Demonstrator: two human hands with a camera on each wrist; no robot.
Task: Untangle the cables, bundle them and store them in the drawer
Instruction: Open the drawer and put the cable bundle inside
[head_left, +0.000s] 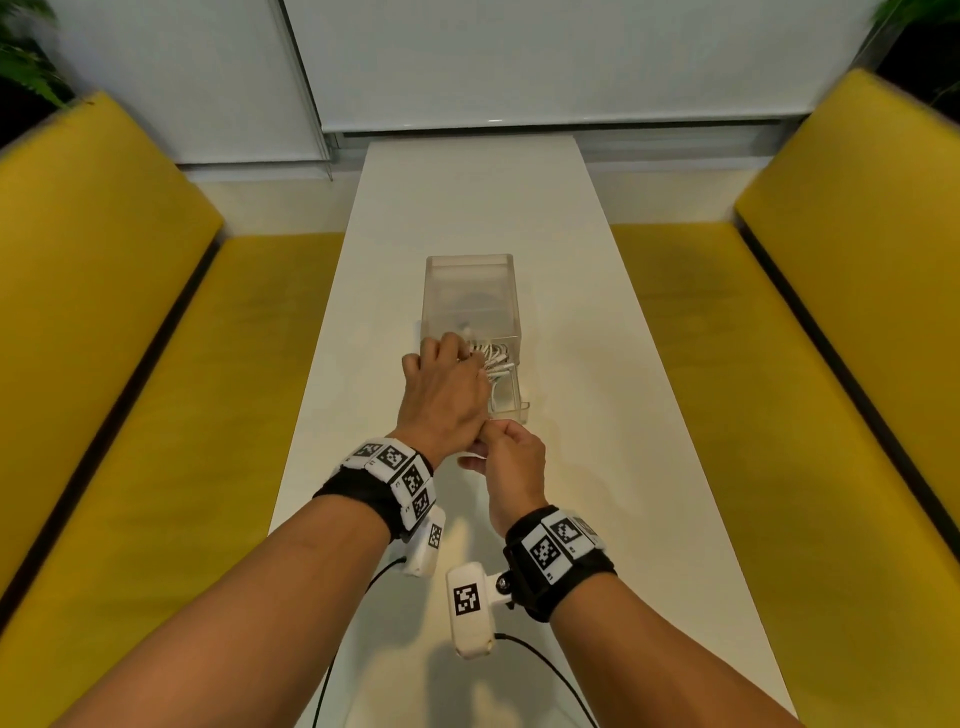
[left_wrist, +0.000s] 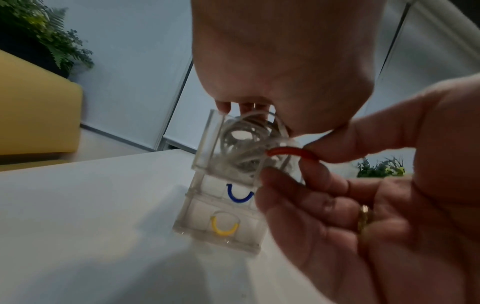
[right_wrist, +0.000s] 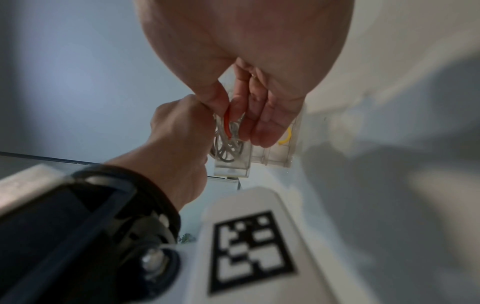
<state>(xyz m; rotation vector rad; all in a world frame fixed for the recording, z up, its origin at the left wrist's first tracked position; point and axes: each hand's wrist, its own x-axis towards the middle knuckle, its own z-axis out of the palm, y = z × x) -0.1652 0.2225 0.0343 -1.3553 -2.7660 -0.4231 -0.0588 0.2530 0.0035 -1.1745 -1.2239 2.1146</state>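
A clear plastic drawer unit (head_left: 470, 291) stands mid-table, its top drawer (head_left: 511, 410) pulled out toward me. A coiled bundle of white cables (head_left: 493, 358) (left_wrist: 241, 144) lies in that drawer. My left hand (head_left: 447, 374) lies over the drawer with the thumb splayed to the left. Its fingertips (left_wrist: 223, 106) are bent down and press on the coils. My right hand (head_left: 488, 434) is at the drawer front. Thumb and forefinger pinch the drawer's red loop handle (left_wrist: 288, 153) (right_wrist: 226, 123). Below are two closed drawers with a blue handle (left_wrist: 240, 195) and a yellow handle (left_wrist: 224, 228).
The unit sits on a long narrow white table (head_left: 571, 312). Yellow benches (head_left: 130, 338) (head_left: 805, 338) run along both sides. A window blind (head_left: 519, 62) closes the far end, and plants (head_left: 26, 62) fill the corners. Black cords (head_left: 545, 670) trail from my wrist cameras.
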